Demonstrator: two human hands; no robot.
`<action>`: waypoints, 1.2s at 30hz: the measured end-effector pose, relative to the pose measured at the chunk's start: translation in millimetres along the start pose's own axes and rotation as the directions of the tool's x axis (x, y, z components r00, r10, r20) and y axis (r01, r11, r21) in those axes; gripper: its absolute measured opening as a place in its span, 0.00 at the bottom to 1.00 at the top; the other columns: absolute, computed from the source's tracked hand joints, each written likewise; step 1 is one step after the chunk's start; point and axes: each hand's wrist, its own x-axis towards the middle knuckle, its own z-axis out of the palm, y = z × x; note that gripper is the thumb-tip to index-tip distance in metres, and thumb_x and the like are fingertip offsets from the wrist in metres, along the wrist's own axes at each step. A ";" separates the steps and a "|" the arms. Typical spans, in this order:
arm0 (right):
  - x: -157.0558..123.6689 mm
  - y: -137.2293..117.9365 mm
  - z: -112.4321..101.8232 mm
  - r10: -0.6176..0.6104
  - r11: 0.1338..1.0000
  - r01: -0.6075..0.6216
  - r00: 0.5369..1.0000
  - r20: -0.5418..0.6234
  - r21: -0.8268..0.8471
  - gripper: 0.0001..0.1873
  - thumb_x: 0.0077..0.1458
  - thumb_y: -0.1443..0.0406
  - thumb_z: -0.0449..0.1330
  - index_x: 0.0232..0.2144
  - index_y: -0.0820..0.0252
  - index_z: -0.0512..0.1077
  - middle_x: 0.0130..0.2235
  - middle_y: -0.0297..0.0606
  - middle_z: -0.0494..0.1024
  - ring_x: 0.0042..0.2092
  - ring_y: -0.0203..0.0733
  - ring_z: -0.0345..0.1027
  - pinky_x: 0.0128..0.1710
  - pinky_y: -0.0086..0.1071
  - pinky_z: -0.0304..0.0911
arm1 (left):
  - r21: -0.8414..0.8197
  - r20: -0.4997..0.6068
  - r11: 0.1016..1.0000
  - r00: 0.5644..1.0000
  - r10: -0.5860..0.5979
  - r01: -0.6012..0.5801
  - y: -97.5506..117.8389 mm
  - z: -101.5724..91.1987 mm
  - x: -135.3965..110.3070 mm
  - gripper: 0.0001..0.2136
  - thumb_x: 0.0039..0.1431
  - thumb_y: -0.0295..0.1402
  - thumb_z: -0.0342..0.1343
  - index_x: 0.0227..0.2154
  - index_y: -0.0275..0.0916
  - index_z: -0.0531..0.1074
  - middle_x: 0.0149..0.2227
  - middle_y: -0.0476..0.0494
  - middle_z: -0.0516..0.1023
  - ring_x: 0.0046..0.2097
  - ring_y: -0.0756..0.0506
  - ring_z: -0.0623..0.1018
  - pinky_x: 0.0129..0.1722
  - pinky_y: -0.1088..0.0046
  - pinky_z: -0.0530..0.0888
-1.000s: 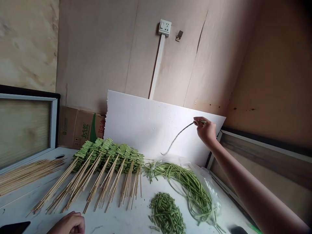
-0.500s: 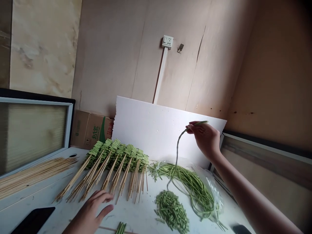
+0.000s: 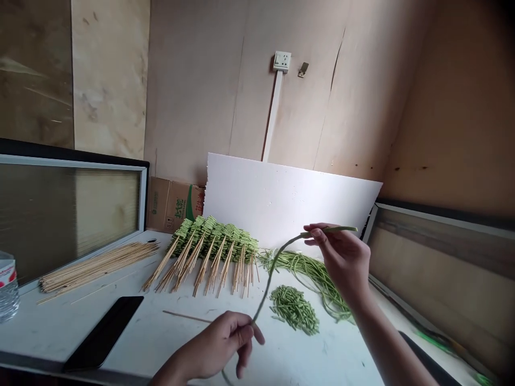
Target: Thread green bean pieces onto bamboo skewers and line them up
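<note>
Apparently partway: I've got skewered bundles [image 3: 215, 236] stacked behind-left of the unskewered cut pile [image 3: 295, 309], uncut stems [image 3: 311, 271] behind-right of it, and one long stem [image 3: 270, 279] bowed left of it, thumb-pinched by left hand [image 3: 225, 340] and right hand [image 3: 346, 257], other fingers part-spread.

Your right forearm [image 3: 384, 338] enters the head view at about 4:30 and extends toward 11 o'clock. Your right hand [image 3: 341, 260], the higher one, is at 4 o'clock, fingertips in a pinch. Your left forearm [image 3: 173, 370] enters at 7 o'clock, pointing toward 2. Your left hand [image 3: 219, 340] is at 6:30, also pinching, lower fingers [image 3: 242, 356] loosely curled.
</note>
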 end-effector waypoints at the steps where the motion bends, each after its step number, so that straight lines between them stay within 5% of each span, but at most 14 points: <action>1: -8.9 1.8 -5.1 0.012 1.000 -0.013 1.000 -0.018 -0.016 0.11 0.59 0.57 0.69 0.38 0.58 0.82 0.35 0.40 0.84 0.30 0.39 0.77 0.30 0.34 0.78 | 0.059 -0.050 0.998 0.999 -0.010 0.013 0.0 -6.5 -1.2 0.26 0.70 0.55 0.47 0.45 0.36 0.76 0.25 0.49 0.74 0.27 0.47 0.74 0.40 0.66 0.74; 4: -39.5 11.8 -19.5 0.138 0.989 -0.141 0.989 -0.061 -0.047 0.15 0.62 0.54 0.66 0.43 0.58 0.82 0.26 0.35 0.78 0.25 0.37 0.71 0.27 0.31 0.73 | 0.263 -0.255 0.963 0.967 0.019 0.050 -2.4 -32.7 -4.5 0.22 0.69 0.51 0.48 0.42 0.36 0.77 0.27 0.48 0.73 0.30 0.45 0.74 0.34 0.70 0.70; 10: -96.8 35.5 -29.1 0.435 0.897 -0.425 0.897 -0.073 0.121 0.20 0.50 0.53 0.74 0.41 0.58 0.81 0.35 0.43 0.84 0.29 0.41 0.76 0.29 0.34 0.75 | 0.525 -0.427 0.827 0.903 0.053 0.200 -20.9 -72.1 1.8 0.17 0.66 0.41 0.49 0.38 0.37 0.81 0.37 0.39 0.83 0.42 0.38 0.80 0.43 0.67 0.72; 14: -122.7 46.9 -23.7 0.564 0.815 -0.562 0.825 0.029 0.138 0.21 0.44 0.51 0.77 0.35 0.58 0.82 0.37 0.46 0.85 0.33 0.48 0.79 0.27 0.35 0.75 | 0.667 -0.508 0.659 0.859 0.060 0.348 -36.6 -73.0 10.4 0.14 0.62 0.33 0.54 0.45 0.39 0.81 0.49 0.36 0.83 0.56 0.32 0.77 0.57 0.56 0.69; 17: -140.4 54.1 -15.8 0.597 0.782 -0.607 0.794 0.112 0.138 0.20 0.42 0.52 0.78 0.33 0.58 0.83 0.37 0.46 0.86 0.35 0.51 0.81 0.29 0.37 0.76 | 0.700 -0.459 0.667 0.876 0.149 0.253 -35.6 -55.9 13.4 0.22 0.62 0.33 0.58 0.60 0.45 0.73 0.63 0.37 0.73 0.66 0.32 0.69 0.65 0.51 0.64; 19: -150.8 55.1 -10.5 0.575 0.791 -0.598 0.799 0.179 0.129 0.18 0.44 0.53 0.77 0.33 0.58 0.83 0.36 0.45 0.86 0.37 0.52 0.82 0.33 0.39 0.78 | 0.666 -0.360 0.742 0.905 0.227 0.079 -25.8 -35.4 13.2 0.23 0.67 0.40 0.56 0.64 0.48 0.68 0.68 0.39 0.68 0.68 0.36 0.68 0.66 0.55 0.66; 22: -161.7 48.6 -4.8 0.518 0.819 -0.563 0.809 0.279 0.112 0.14 0.49 0.55 0.75 0.34 0.56 0.83 0.37 0.43 0.86 0.41 0.52 0.82 0.43 0.41 0.78 | 0.618 -0.272 0.777 0.894 0.357 -0.122 -4.9 0.8 11.5 0.24 0.69 0.44 0.56 0.66 0.51 0.65 0.68 0.41 0.67 0.69 0.38 0.66 0.69 0.56 0.64; 26: -167.5 35.8 -2.0 0.462 0.842 -0.530 0.804 0.374 0.100 0.12 0.55 0.55 0.72 0.37 0.55 0.83 0.40 0.42 0.86 0.43 0.51 0.82 0.46 0.42 0.78 | 0.527 -0.195 0.807 0.886 0.420 -0.267 11.1 33.4 10.6 0.16 0.71 0.41 0.55 0.59 0.49 0.74 0.58 0.40 0.77 0.61 0.40 0.75 0.62 0.60 0.71; 30: -168.1 34.3 -4.9 0.412 0.893 -0.451 0.814 0.409 -0.001 0.10 0.57 0.56 0.70 0.38 0.53 0.83 0.39 0.40 0.86 0.42 0.49 0.81 0.41 0.37 0.77 | 0.548 -0.240 0.784 0.843 0.482 -0.292 6.6 35.2 12.8 0.10 0.71 0.38 0.56 0.44 0.43 0.82 0.40 0.41 0.81 0.44 0.43 0.80 0.45 0.66 0.77; 36: -164.3 39.3 -11.6 0.209 0.972 -0.148 0.901 0.381 -0.183 0.07 0.61 0.58 0.67 0.38 0.52 0.82 0.35 0.38 0.84 0.32 0.42 0.76 0.31 0.34 0.72 | 0.614 -0.281 0.740 0.800 0.530 -0.275 0.6 23.4 12.3 0.08 0.70 0.34 0.58 0.42 0.41 0.82 0.39 0.41 0.80 0.43 0.43 0.79 0.44 0.66 0.75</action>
